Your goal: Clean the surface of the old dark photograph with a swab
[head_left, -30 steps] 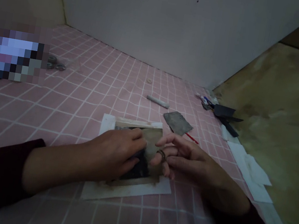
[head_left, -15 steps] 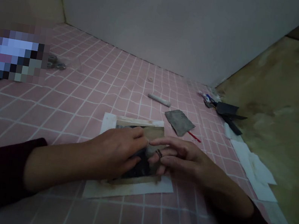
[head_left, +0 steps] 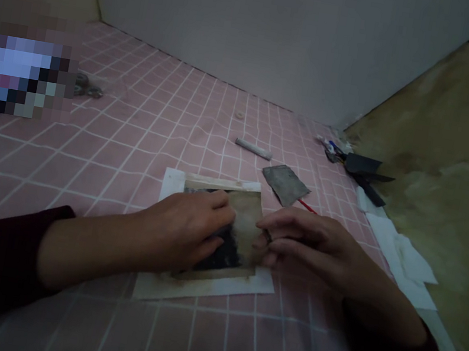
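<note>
A stained old photographic print, dark on one side and beige on the other, lies on a larger white paper sheet. My left hand presses down on its left half, fingers together, covering much of the dark area. At the print's right edge, my right hand has its fingers curled together, their tips on or just over the print. Its thumb and most of its ring are hidden.
All this lies on a pink grid-patterned cloth. Beyond it are a grey sheet, a grey stick and a red pencil. Dark tools and white tissues lie right, by an olive board.
My right hand's fingers have closed together and drawn back toward the print's right edge. My left hand stays on the print. The whole scene sits slightly higher in the view.
</note>
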`<state>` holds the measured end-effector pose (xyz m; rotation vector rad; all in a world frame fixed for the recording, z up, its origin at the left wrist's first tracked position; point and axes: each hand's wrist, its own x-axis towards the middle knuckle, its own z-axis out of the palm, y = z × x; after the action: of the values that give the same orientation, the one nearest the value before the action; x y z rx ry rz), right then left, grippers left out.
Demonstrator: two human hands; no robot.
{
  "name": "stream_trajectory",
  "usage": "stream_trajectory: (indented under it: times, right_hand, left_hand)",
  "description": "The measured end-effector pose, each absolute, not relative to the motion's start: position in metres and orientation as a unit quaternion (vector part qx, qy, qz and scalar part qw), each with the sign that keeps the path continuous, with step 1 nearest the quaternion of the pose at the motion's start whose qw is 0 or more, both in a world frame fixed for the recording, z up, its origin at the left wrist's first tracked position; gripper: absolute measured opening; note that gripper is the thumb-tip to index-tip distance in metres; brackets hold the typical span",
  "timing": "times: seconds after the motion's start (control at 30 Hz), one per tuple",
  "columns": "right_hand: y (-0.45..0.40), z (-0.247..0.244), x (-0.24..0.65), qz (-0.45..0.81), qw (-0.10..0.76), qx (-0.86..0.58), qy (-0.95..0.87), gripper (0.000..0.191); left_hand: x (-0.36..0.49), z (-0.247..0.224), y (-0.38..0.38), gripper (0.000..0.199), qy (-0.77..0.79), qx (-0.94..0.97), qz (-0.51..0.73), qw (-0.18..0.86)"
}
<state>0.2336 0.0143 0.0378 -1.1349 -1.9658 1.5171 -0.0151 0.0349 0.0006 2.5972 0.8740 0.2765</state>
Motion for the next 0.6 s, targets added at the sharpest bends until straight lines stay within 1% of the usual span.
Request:
stream_trajectory:
  times: [0.1,0.23,0.3,0.37,0.43,0.5,0.6]
  right_hand:
    - [0.0166,0.0365,0.2339,0.500,0.216,-0.424,-0.724,0.014]
    - [0.0192,0.0385,0.2399,0.446,0.256,-0.452,-0.728,0.016]
    - [0.0195,0.0393,0.2424,0.435,0.258,-0.458,-0.731,0.019]
    - [0.0190,0.0391,0.2425,0.426,0.219,-0.451,-0.753,0.023]
    - [0.0179,0.0384,0.2402,0.435,0.155,-0.432,-0.774,0.026]
    - [0.0163,0.0378,0.2372,0.474,0.104,-0.410,-0.772,0.027]
    - [0.0144,0.0377,0.2347,0.554,0.078,-0.396,-0.728,0.028]
  left_hand:
    - [-0.0149,0.0004,0.0351,0.016,0.311,0.926,0.092,0.192]
    - [-0.0160,-0.0001,0.0351,0.014,0.308,0.926,0.097,0.194]
    - [-0.0169,-0.0001,0.0349,0.014,0.308,0.925,0.100,0.197]
    - [-0.0177,0.0001,0.0350,0.015,0.308,0.924,0.101,0.203]
    - [-0.0180,0.0000,0.0353,0.016,0.307,0.924,0.101,0.206]
    - [-0.0180,-0.0005,0.0357,0.017,0.307,0.924,0.099,0.205]
    - [-0.0174,-0.0011,0.0360,0.018,0.310,0.925,0.093,0.198]
